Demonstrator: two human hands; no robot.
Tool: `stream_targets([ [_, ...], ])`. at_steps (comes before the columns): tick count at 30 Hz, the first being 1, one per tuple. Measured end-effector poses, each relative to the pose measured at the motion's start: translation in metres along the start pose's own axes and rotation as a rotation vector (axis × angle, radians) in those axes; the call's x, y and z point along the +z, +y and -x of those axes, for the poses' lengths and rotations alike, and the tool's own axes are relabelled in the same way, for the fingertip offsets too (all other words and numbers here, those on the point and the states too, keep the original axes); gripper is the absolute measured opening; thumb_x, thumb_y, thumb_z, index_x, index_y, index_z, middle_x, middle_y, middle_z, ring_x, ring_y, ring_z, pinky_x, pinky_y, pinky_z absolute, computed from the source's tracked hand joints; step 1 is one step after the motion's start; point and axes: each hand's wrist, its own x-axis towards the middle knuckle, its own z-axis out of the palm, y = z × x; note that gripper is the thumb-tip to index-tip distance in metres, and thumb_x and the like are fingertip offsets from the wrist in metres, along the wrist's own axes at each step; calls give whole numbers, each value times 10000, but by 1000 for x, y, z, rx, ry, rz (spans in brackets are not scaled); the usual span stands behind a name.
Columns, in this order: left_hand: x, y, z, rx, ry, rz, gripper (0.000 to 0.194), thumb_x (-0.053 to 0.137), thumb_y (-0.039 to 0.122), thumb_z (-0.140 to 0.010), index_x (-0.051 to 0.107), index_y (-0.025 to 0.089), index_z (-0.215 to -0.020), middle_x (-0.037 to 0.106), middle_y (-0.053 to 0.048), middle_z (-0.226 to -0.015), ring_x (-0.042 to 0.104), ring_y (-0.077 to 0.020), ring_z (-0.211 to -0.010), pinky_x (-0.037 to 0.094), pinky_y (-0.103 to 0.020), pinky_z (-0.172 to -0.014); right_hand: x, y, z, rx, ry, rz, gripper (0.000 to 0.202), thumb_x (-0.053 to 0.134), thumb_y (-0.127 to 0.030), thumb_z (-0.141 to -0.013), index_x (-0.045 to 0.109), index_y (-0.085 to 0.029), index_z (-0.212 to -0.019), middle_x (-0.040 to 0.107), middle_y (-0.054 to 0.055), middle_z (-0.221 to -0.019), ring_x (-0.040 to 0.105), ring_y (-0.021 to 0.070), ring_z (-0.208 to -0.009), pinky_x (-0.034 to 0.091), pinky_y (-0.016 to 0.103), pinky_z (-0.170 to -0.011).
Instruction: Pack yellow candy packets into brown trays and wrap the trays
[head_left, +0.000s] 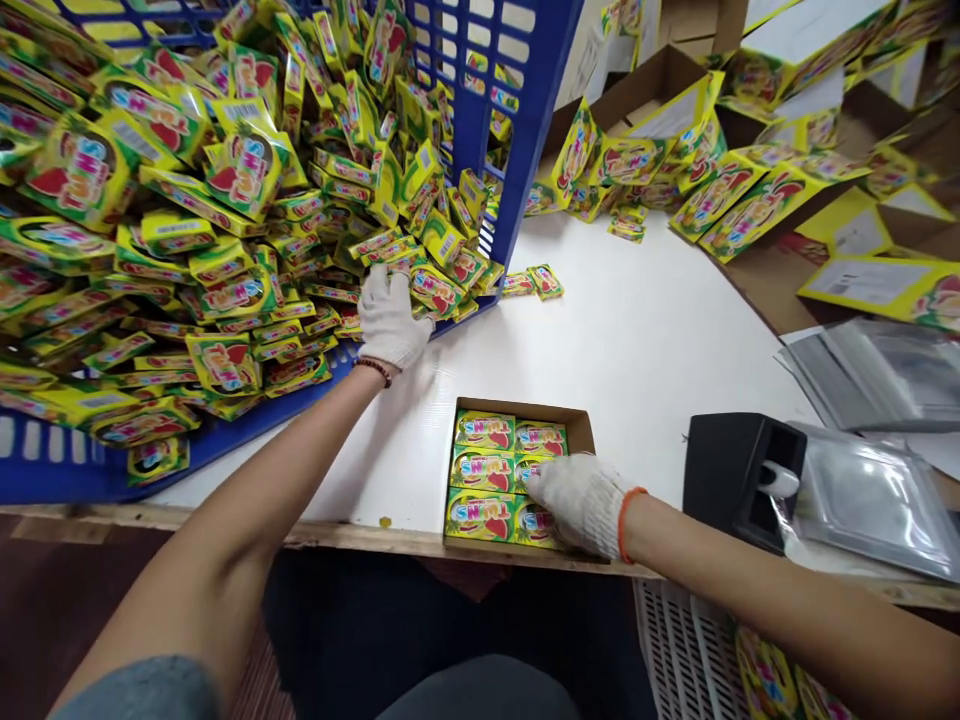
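My left hand (391,318), in a white knit glove, reaches over the front side of the blue basket (521,130) onto a heap of small yellow-green candy boxes (240,170) printed "TWINS". Its fingers are stretched out and apart, touching the boxes; the fingertips are partly hidden among them. Before me at the table edge stands an open brown carton (589,432) with rows of the same candy boxes (482,470) inside. My right hand (581,500), also gloved, lies over the carton's right side, on the right-hand boxes. Its fingers are mostly hidden under the palm.
Loose candy boxes (546,281) lie beside the basket on the white table (622,330). A black tape dispenser (724,480) stands to the right of the carton, next to clear plastic sleeves (877,490). Printed yellow cartons (757,200) are piled at the back right.
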Motion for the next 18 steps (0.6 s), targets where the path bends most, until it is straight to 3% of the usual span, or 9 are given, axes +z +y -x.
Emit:
stream_targets([
  [3,-7,-3,-17,62,73,-102,682,641,454,-835,440,159,-1417,444,-167,-1430,420,-334,-1297,368,-464,-1102,3,-1,-3,-7,-118,39,280,644,-88,-817,731,-123,-1081,734,206,-1088,715,349,-1019,573,450,-788],
  [7,-10,3,-25,406,-138,-242,578,651,308,-805,537,198,-1361,526,-134,-1375,469,-323,-1236,382,-461,-1042,2,4,-15,-72,-192,24,349,747,-110,-728,739,-120,-1077,731,208,-1096,704,364,-1032,568,435,-776],
  [9,-6,5,-22,499,-221,-299,508,685,272,-762,615,227,-1264,529,-121,-1382,479,-327,-1225,376,-467,-1021,-2,8,-14,-74,-171,-34,335,738,-152,-747,735,-140,-1082,735,184,-1073,704,345,-1010,552,400,-754],
  [13,8,3,-8,565,-292,-415,406,624,225,-802,630,199,-1207,532,-148,-1357,502,-334,-1191,392,-459,-928,-12,18,-4,-83,100,-304,177,622,-268,-871,716,-196,-1002,719,92,-1008,677,241,-903,483,304,-689],
  [16,17,5,4,527,-259,-293,248,576,231,-842,672,173,-1063,602,-147,-1228,532,-319,-1134,399,-437,-901,-17,27,-7,-106,417,-505,156,548,-260,-912,684,-192,-949,687,63,-971,629,185,-853,467,281,-724],
  [18,18,13,16,443,-246,-119,178,558,222,-854,673,162,-976,647,-130,-1089,572,-281,-1028,422,-399,-855,-21,34,-18,-92,691,-563,206,512,-214,-911,662,-183,-1049,671,88,-1061,617,199,-922,476,305,-799],
])
